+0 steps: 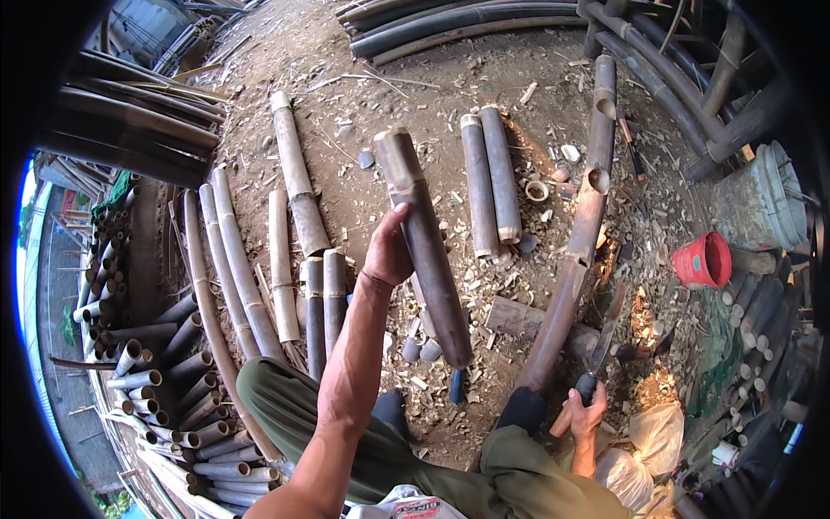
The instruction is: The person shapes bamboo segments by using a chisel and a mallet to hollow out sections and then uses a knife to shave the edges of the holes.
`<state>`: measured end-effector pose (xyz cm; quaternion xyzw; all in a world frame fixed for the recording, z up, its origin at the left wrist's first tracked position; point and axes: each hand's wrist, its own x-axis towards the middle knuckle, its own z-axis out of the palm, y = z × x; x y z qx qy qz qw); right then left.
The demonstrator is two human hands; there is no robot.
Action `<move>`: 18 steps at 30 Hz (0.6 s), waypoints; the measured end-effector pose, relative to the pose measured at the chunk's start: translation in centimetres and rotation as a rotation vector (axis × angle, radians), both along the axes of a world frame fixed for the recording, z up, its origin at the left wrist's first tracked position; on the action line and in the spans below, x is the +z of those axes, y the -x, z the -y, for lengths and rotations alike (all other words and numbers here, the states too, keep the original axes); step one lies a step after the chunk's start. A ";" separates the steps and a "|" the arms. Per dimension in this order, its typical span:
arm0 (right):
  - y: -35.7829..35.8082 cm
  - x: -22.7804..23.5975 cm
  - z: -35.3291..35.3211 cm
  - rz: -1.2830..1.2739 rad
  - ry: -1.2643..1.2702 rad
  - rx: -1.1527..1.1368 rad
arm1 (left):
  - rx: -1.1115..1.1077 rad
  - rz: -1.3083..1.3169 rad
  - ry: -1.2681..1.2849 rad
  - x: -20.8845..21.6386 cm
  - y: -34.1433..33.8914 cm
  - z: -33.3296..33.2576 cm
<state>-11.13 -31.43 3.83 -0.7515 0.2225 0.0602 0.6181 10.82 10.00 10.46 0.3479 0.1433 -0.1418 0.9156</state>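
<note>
Grasping bamboo tube (430, 259) in left hand (389, 253), knife (608, 329) in right hand (587, 417). Probably stiff, light, slippery; best held mid-length.

Left hand (389, 251) grips bamboo tube (425, 238); right hand (588, 415), a knife (605, 341).

Place type: bamboo workshop, rough and earth-floored; whether a roof covers it cannot be told.
Ground: brown packed-earth floor (415, 97), littered with pale wood chips and shavings (510, 278).
Long stock: dark, long round bamboo poles (471, 28), stacked at the far edge.
Left pile: short, hollow brown bamboo tubes (206, 396), many open ends showing.
Cut lengths: pair of dark brown bamboo segments with pale ends (501, 177), side by side on the ground.
Worked piece: long brown bamboo pole with notches (572, 277).
Tool: long-bladed knife with a black handle (609, 330).
Containers: red plastic bucket (702, 263); greyish-white plastic bucket (750, 212).
</note>
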 end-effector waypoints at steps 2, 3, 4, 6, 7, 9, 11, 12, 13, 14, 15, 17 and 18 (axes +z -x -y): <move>0.2 0.2 0.0 -0.015 0.022 -0.013 | -0.030 -0.087 -0.132 0.8 0.0 0.5; 0.3 0.2 0.2 -0.016 0.026 -0.005 | 0.016 -0.113 -0.185 1.4 -0.1 1.2; 0.4 0.1 0.4 -0.017 0.030 0.003 | 0.063 -0.139 -0.238 1.8 -0.3 2.0; 0.5 0.1 0.4 -0.026 0.019 0.003 | 0.083 -0.200 -0.234 1.9 -0.6 2.0; 0.4 0.4 0.1 -0.034 0.004 -0.007 | 0.049 -0.151 -0.050 1.4 -0.8 1.2; 0.5 0.4 0.3 -0.036 0.003 -0.013 | 0.073 -0.107 -0.143 0.6 -1.1 1.3; 0.9 -0.4 1.1 -0.024 0.035 -0.006 | 0.051 -0.140 -0.539 -0.5 -1.5 1.9; 1.0 -0.7 1.1 -0.031 0.024 -0.009 | 0.045 -0.155 -0.754 -0.7 -1.5 1.7; 1.2 -1.0 1.2 -0.033 0.020 -0.013 | 0.129 -0.143 -0.856 -1.6 -1.8 1.8; 1.3 -1.1 1.4 -0.036 0.018 -0.019 | 0.163 -0.172 -0.851 -3.2 -2.0 1.1; 1.5 -1.2 1.2 -0.030 0.009 -0.018 | 0.200 -0.202 -0.855 -4.8 -2.0 -0.4; 1.7 -1.5 1.3 -0.015 0.010 -0.025 | 0.060 -0.276 -1.125 -7.1 -1.8 -4.2; 1.8 -1.4 0.8 -0.029 -0.008 -0.023 | 0.106 -0.445 -1.367 -9.1 -1.5 -6.9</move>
